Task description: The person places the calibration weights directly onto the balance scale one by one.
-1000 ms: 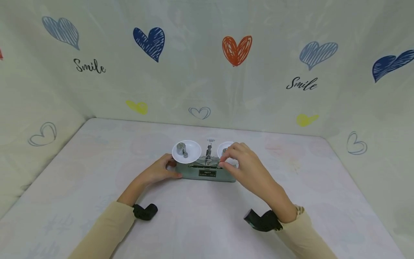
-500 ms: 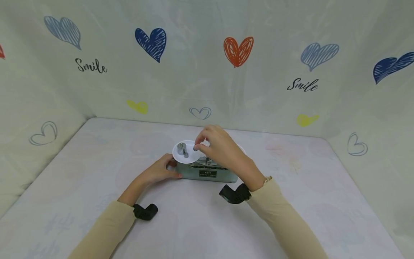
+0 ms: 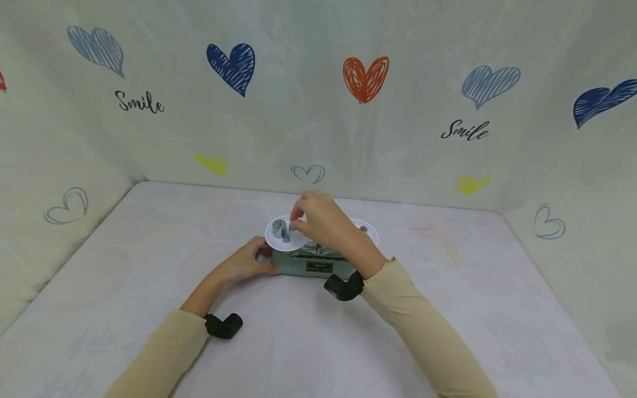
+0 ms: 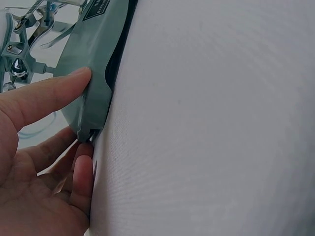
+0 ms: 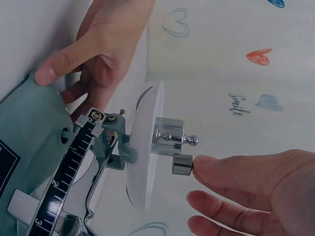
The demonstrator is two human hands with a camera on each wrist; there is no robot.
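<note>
A green balance scale (image 3: 293, 265) stands on the table, with a white left pan (image 3: 271, 242) and a white right pan (image 3: 373, 236). My left hand (image 3: 243, 261) holds the left end of its base, the thumb (image 4: 74, 88) on the front and the fingers behind. Over the left pan, my right hand (image 3: 320, 218) pinches a small metal weight (image 5: 182, 165) by its knob; whether it touches the pan I cannot tell. A larger cylindrical weight (image 5: 170, 132) and a small one (image 3: 286, 238) stand on that pan. A metal weight (image 3: 364, 229) is on the right pan.
A black ruled beam (image 5: 59, 187) runs along the scale's front. Black wrist cameras (image 3: 224, 326) sit on both wrists. The right forearm crosses in front of the scale's right part. A heart-printed curtain (image 3: 298, 121) hangs behind the table (image 3: 278, 342).
My right hand has moved from the right pan, across the middle of the scale, to over the left pan with the small weight. My left hand has stayed on the base.
</note>
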